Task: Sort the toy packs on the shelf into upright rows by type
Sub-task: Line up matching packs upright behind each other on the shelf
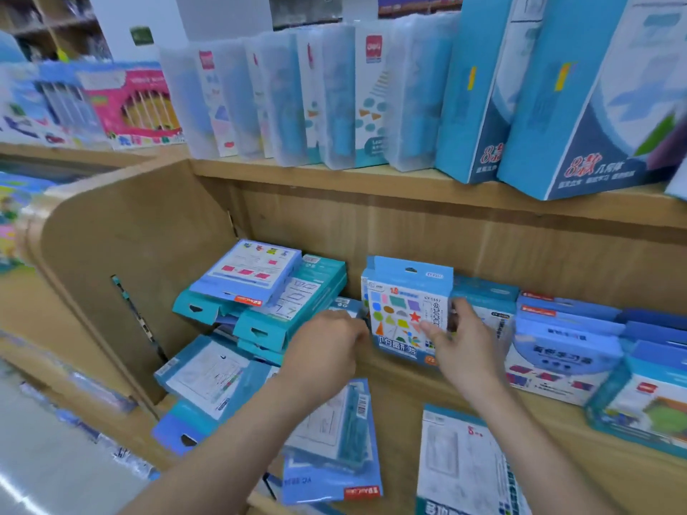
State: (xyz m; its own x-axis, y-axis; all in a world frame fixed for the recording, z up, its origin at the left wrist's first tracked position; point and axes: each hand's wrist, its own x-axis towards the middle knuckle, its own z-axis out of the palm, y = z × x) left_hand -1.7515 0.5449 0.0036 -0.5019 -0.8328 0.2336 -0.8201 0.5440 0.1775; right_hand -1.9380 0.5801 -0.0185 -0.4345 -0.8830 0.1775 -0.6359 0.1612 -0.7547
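A light-blue toy pack printed with coloured shapes stands upright on the lower wooden shelf. My right hand grips its right edge, thumb across the front. My left hand has its fingers curled at the pack's left edge; what they hold is hidden. Left of it, several teal and blue packs lie flat in a loose, crooked pile. More packs lie face down at the shelf's front. Upright packs stand in rows to the right.
The wooden side panel closes the shelf on the left. An upper shelf carries translucent cases and tall blue boxes overhead. Another flat pack lies at the front right.
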